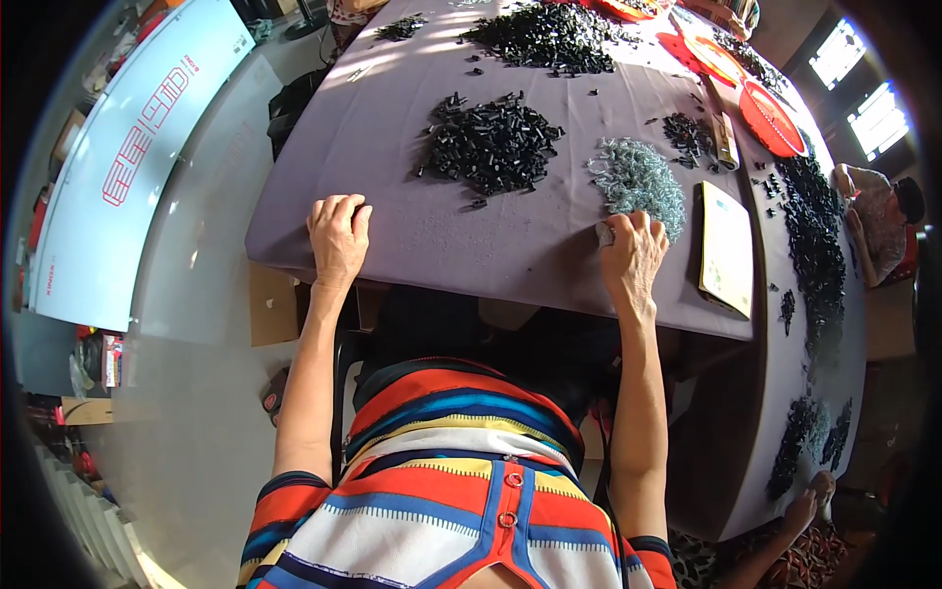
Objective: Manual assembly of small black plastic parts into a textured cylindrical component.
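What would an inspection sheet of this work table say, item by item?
Surface: table under a pale purple cloth, with loose black bits scattered on it.
Job's things: heap of small black parts ahead of the person; pile of silvery metal rings beside it.
Clutter: larger black heap further back, red trays, a tan card, a long band of black parts down the right edge.
Hands: left hand rests on the bare cloth; right hand touches the near edge of the ring pile, seeming to pinch something small.
Cables: nothing seen.
Surroundings: grey floor, a white panel with red markings, another person seated at the right.
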Demonstrator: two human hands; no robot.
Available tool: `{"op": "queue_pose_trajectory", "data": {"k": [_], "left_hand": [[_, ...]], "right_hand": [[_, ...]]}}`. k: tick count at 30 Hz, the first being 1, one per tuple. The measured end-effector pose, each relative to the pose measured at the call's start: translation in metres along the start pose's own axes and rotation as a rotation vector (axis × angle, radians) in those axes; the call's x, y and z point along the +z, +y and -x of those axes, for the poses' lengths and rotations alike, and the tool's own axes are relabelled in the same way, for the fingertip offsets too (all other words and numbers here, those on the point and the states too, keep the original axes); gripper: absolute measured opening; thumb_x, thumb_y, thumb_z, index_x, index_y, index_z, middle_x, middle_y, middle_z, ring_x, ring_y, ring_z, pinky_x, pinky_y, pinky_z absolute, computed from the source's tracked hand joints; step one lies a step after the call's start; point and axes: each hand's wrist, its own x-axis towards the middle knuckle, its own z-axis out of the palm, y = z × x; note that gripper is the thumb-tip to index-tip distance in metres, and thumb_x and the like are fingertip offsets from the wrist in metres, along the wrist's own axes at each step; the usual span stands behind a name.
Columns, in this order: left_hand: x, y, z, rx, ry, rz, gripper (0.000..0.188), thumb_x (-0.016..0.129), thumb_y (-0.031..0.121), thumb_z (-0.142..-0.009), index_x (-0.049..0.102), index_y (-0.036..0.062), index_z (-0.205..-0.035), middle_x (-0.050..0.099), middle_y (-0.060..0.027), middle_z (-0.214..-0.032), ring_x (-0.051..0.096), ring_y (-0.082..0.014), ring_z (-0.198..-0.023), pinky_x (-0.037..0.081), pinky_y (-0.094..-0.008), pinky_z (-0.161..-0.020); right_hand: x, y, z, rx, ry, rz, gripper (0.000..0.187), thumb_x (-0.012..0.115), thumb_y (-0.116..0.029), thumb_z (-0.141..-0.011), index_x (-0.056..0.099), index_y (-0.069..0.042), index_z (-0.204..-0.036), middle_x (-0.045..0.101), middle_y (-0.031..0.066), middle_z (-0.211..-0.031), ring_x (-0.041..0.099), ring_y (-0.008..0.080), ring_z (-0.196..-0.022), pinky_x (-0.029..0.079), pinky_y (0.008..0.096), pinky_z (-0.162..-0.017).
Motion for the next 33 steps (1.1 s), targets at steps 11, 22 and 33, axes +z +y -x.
{"op": "queue_pose_trajectory", "data": {"k": [11, 22, 33], "left_hand": [[0.001, 0.052, -0.017, 0.184, 0.026, 0.215, 0.008, 0.067, 0.006, -0.074, 0.062, 0.0073, -0.08, 0.059, -0.0034, -0.082, 0.054, -0.0223, -0.08, 0.042, -0.0344, -0.074], [0.048, 0.11, -0.024, 0.161, -0.149, 0.367, 0.015, 0.069, 0.008, -0.071, 0.061, 0.005, -0.083, 0.058, -0.0051, -0.081, 0.051, -0.0244, -0.079, 0.043, -0.0355, -0.074], [0.042, 0.131, -0.013, -0.181, -0.263, 0.988, 0.01, 0.061, -0.001, -0.08, 0.061, 0.0044, -0.089, 0.054, -0.0027, -0.084, 0.055, -0.0151, -0.074, 0.046, -0.0275, -0.063]], "right_hand": [[0.009, -0.008, 0.002, -0.107, 0.047, -0.006, 0.018, 0.052, 0.0, -0.071, 0.051, -0.007, -0.088, 0.051, 0.0088, -0.091, 0.045, 0.0283, -0.087, 0.034, 0.0394, -0.076], [-0.002, -0.034, 0.013, -0.13, -0.026, -0.455, 0.026, 0.051, 0.009, -0.063, 0.049, -0.002, -0.086, 0.051, 0.0137, -0.083, 0.051, 0.0336, -0.082, 0.042, 0.0415, -0.071], [-0.003, -0.059, 0.023, -0.006, -0.117, -0.829, 0.021, 0.058, 0.007, -0.069, 0.053, -0.003, -0.087, 0.059, 0.0129, -0.079, 0.059, 0.0308, -0.075, 0.048, 0.0362, -0.067]]}}
